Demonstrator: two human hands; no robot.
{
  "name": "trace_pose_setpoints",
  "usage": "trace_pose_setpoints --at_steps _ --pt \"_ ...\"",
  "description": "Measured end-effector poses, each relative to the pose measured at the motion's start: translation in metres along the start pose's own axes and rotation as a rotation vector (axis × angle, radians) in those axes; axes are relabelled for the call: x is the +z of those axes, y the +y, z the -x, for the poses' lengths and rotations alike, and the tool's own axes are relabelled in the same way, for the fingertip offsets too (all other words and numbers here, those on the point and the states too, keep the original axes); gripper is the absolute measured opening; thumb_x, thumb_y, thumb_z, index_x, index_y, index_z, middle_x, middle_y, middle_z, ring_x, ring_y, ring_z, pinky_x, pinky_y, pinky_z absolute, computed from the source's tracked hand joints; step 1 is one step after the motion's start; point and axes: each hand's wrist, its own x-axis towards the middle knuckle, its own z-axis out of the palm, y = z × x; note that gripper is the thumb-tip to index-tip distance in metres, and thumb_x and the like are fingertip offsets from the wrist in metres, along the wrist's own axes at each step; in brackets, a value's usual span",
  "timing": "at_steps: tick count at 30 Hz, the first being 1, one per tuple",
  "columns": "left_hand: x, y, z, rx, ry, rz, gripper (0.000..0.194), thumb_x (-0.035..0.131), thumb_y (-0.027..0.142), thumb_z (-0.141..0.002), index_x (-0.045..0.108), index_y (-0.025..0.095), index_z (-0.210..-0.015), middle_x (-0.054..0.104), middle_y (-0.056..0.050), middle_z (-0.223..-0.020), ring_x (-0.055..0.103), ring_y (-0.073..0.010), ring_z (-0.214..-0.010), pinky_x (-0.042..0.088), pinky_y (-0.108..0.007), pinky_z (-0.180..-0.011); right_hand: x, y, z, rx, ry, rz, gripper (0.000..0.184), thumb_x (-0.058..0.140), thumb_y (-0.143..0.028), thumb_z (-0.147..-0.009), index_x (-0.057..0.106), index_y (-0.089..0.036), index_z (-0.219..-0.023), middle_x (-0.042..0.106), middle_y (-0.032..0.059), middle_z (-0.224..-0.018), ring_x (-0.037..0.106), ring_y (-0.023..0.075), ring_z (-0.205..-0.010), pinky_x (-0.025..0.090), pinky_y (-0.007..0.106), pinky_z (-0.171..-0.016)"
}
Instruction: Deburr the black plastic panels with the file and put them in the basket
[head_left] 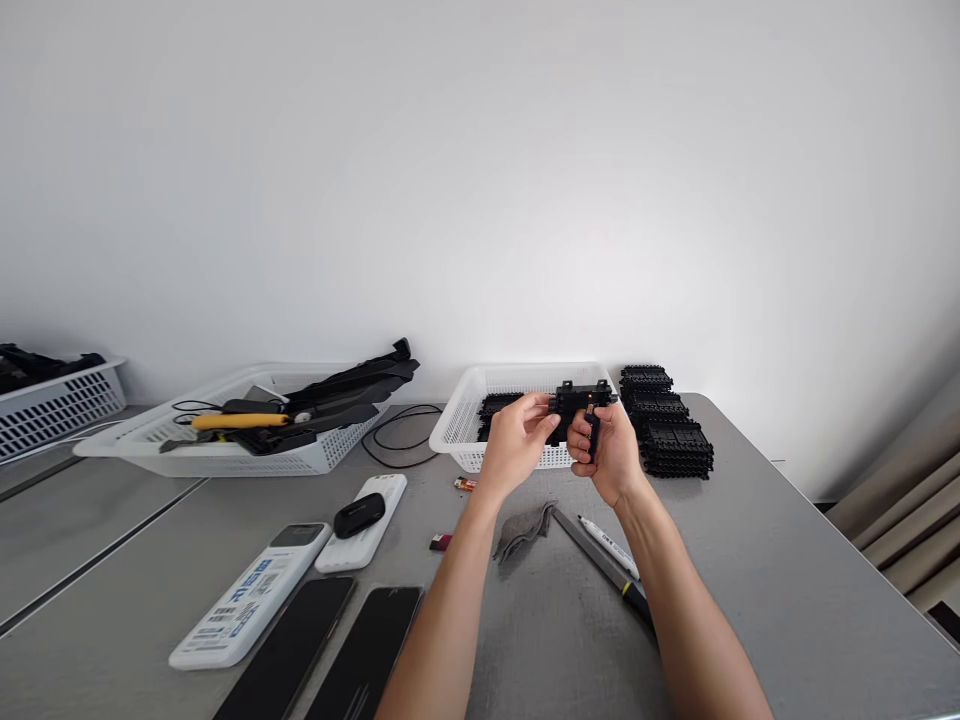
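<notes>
My left hand (520, 440) pinches a black plastic part (581, 396) by its left side, above the front of a white basket (459, 452). In my right hand (611, 450) is a dark lighter (593, 438), upright in the closed fingers. A small orange glow shows at the lighter's top, close against the black part. More black ribbed plastic parts (496, 405) lie inside the basket, partly hidden by my left hand. To the right, similar parts stand in several stacks (679, 448).
On the table lie a grey cloth (523, 530), a white marker (609, 546), a long grey tool (592, 550), a small orange item (465, 484), power banks (251, 600) and dark phones (367, 650). A second basket (330, 458) holds tools; a black cable (397, 465) loops beside it.
</notes>
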Motion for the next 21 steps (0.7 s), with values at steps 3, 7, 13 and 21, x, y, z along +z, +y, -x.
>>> trace_pose_setpoints --at_steps 3,7,13,21 --pt "-0.002 -0.001 0.0 -0.014 0.011 -0.027 0.028 0.061 0.03 -0.081 0.066 0.016 -0.105 0.073 -0.013 -0.106 0.069 -0.0281 -0.101 0.053 -0.039 -0.089 -0.002 -0.002 0.0 -0.016 0.011 -0.035 0.025 0.046 -0.044 -0.069 0.036 -0.022 -0.063 0.027 -0.0066 -0.056 0.017 0.0084 -0.047 0.007 0.02 -0.04" --pt "-0.001 0.0 0.0 -0.006 -0.001 -0.024 0.028 0.06 0.03 -0.082 0.066 0.016 -0.105 0.073 -0.013 -0.107 0.069 -0.0276 -0.102 0.054 -0.039 -0.089 -0.002 -0.002 0.0 -0.005 0.01 -0.011 0.025 0.046 -0.044 -0.069 0.037 -0.022 -0.063 0.027 -0.0066 -0.056 0.017 0.0083 -0.048 0.007 0.02 -0.04" --pt "0.001 0.002 0.0 0.024 -0.017 -0.008 0.023 0.059 0.026 -0.082 0.067 0.017 -0.102 0.074 -0.011 -0.102 0.069 -0.027 -0.103 0.053 -0.039 -0.091 0.004 0.002 0.0 0.024 -0.044 0.095 0.026 0.045 -0.046 -0.07 0.035 -0.022 -0.065 0.028 -0.0065 -0.057 0.016 0.008 -0.048 0.006 0.019 -0.042" --pt "-0.002 -0.01 -0.003 -0.031 0.078 0.059 0.031 0.062 0.042 -0.082 0.064 0.016 -0.099 0.074 -0.011 -0.097 0.07 -0.0261 -0.093 0.054 -0.037 -0.085 -0.002 -0.012 0.007 -0.054 -0.058 0.165 0.047 0.051 -0.067 -0.075 0.037 -0.022 -0.069 0.031 -0.0065 -0.06 0.022 0.008 -0.049 0.01 0.02 -0.041"
